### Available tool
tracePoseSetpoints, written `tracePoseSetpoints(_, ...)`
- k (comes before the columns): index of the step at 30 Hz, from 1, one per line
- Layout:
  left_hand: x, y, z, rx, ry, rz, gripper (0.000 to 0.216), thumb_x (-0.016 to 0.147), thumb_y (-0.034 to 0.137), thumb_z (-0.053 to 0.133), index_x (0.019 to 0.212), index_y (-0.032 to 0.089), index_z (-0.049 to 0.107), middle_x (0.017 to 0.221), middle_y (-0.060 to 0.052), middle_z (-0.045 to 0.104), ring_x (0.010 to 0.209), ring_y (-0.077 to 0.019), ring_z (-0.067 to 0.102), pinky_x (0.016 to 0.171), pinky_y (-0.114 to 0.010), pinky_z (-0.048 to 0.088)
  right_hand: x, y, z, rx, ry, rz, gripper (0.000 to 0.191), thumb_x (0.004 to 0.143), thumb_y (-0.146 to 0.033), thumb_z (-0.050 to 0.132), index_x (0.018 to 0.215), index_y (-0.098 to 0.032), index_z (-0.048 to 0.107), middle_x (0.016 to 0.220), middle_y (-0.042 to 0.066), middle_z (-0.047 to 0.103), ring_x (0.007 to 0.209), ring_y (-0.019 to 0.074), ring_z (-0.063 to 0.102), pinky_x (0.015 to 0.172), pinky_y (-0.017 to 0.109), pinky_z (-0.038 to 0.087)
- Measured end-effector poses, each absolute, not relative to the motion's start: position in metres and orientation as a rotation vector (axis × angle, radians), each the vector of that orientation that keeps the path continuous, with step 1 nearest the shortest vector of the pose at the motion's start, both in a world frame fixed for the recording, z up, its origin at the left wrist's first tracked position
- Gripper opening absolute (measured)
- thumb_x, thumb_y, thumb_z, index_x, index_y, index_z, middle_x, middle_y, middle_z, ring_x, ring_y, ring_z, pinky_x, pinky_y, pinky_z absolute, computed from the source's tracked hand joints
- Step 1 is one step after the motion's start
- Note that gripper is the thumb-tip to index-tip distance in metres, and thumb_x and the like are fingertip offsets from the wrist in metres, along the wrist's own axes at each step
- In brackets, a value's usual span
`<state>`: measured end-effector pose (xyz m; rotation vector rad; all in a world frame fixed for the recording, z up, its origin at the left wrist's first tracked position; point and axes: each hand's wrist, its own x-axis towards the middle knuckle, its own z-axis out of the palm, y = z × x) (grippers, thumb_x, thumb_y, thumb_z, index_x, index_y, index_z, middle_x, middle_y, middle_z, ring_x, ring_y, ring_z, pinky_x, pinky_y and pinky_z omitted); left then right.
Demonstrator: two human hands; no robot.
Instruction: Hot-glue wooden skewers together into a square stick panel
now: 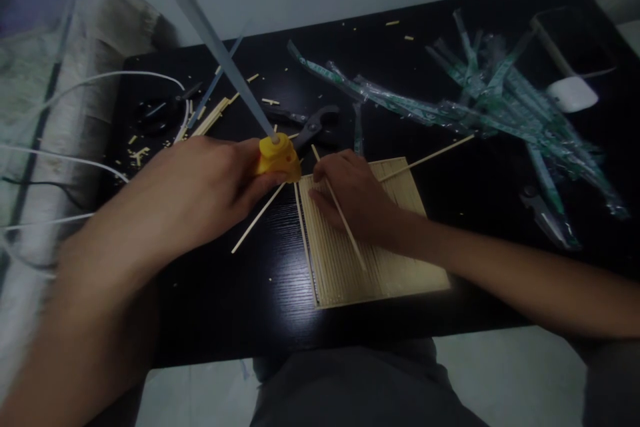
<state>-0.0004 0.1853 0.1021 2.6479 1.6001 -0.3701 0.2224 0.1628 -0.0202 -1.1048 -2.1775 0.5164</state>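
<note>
My left hand (200, 187) is closed around a yellow glue gun (277, 157) with a long clear glue stick (210, 40) rising from its back. Its tip sits at the upper left corner of a flat panel of thin wooden sticks (350, 253) lying on the black table (225, 293). My right hand (350, 197) rests on the panel's top edge, fingers curled on a single thin stick (343, 217) that lies slanted across the panel. Two more loose sticks (257, 217) poke out from under the hands.
Black pliers (313, 123) lie just behind the glue gun. A heap of clear green-printed wrappers (480, 100) covers the right rear. A white device (573, 93) sits far right. White cables (100, 80) and stick offcuts (140, 153) lie at the left.
</note>
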Motion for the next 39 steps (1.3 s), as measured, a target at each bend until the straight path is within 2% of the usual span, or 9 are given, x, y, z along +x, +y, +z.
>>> tracePoseSetpoints(9,0.003,0.185,0.104,2.606,1.655,-0.41,0.039,0.099,0.055,0.049,0.088,0.02,0.062,0.061,0.0,0.046,0.052,-0.0234,0.053,0.067,-0.035,0.044,0.223,0.163,-0.022,-1.085,-2.184,0.517,0.012,0.093,-0.014,0.056,0.103,-0.021,0.054,0.101,0.009,0.066,0.102,0.0274,0.057,0.089,0.043,0.044)
tracePoseSetpoints(16,-0.004,0.185,0.107,2.546,1.666,-0.206,0.041,0.098,0.056,0.047,0.083,0.02,0.061,0.06,0.001,0.044,0.058,-0.0223,0.061,0.073,-0.037,0.05,0.223,0.162,-0.022,-1.1,-2.201,0.473,0.013,0.093,-0.012,0.058,0.103,-0.02,0.055,0.102,0.009,0.069,0.102,0.0281,0.06,0.088,0.044,0.047)
tracePoseSetpoints(20,-0.025,0.186,0.116,2.509,1.869,0.116,0.065,0.098,0.074,0.038,0.084,0.016,0.065,0.065,0.003,0.041,0.077,-0.0242,0.071,0.09,-0.051,0.052,0.222,0.159,-0.022,-1.084,-2.196,0.389,0.01,0.102,-0.017,0.054,0.111,-0.018,0.057,0.106,0.011,0.071,0.104,0.0281,0.063,0.09,0.045,0.049)
tracePoseSetpoints(22,-0.034,0.185,0.119,2.455,1.925,0.237,0.067,0.095,0.078,0.046,0.093,0.014,0.068,0.067,0.003,0.043,0.081,-0.0259,0.072,0.091,-0.055,0.053,0.222,0.157,-0.02,-1.06,-2.176,0.351,0.018,0.107,-0.021,0.049,0.122,-0.015,0.057,0.108,0.013,0.072,0.105,0.0276,0.066,0.09,0.045,0.05)
tracePoseSetpoints(25,-0.038,0.183,0.119,2.392,2.024,0.317,0.073,0.094,0.081,0.044,0.091,0.012,0.067,0.073,0.002,0.048,0.089,-0.0291,0.073,0.093,-0.06,0.053,0.222,0.153,-0.016,-1.002,-2.115,0.315,0.029,0.108,-0.022,0.047,0.134,-0.011,0.052,0.111,0.014,0.072,0.104,0.0256,0.068,0.092,0.044,0.052)
tracePoseSetpoints(29,-0.035,0.182,0.119,2.358,2.086,0.295,0.074,0.091,0.084,0.04,0.08,0.014,0.061,0.074,0.002,0.049,0.095,-0.0325,0.074,0.092,-0.063,0.052,0.222,0.15,-0.012,-0.827,-2.126,0.321,0.013,0.106,-0.016,0.048,0.112,-0.016,0.059,0.093,0.007,0.071,0.086,0.0194,0.068,0.078,0.036,0.055)
tracePoseSetpoints(34,-0.03,0.181,0.12,2.255,2.003,0.293,0.074,0.093,0.081,0.033,0.092,0.014,0.064,0.09,-0.002,0.055,0.122,-0.0461,0.064,0.103,-0.071,0.041,0.222,0.15,-0.013,-0.695,-2.233,0.409,0.014,0.104,-0.013,0.048,0.101,-0.018,0.06,0.083,0.004,0.066,0.074,0.0162,0.063,0.064,0.03,0.054)
tracePoseSetpoints(36,-0.027,0.182,0.121,2.223,1.985,0.265,0.072,0.093,0.08,0.032,0.091,0.015,0.063,0.093,-0.003,0.056,0.123,-0.0453,0.063,0.105,-0.069,0.042,0.22,0.15,-0.014,-0.699,-2.264,0.423,0.015,0.105,-0.013,0.047,0.101,-0.016,0.061,0.083,0.006,0.067,0.074,0.0166,0.063,0.065,0.03,0.054)
tracePoseSetpoints(39,-0.021,0.182,0.123,2.243,2.01,0.231,0.065,0.095,0.074,0.035,0.086,0.017,0.064,0.081,-0.001,0.054,0.11,-0.0378,0.07,0.102,-0.063,0.048,0.218,0.151,-0.018,-0.723,-2.297,0.387,0.018,0.106,-0.012,0.044,0.102,-0.014,0.062,0.085,0.008,0.066,0.079,0.0189,0.063,0.069,0.033,0.056)
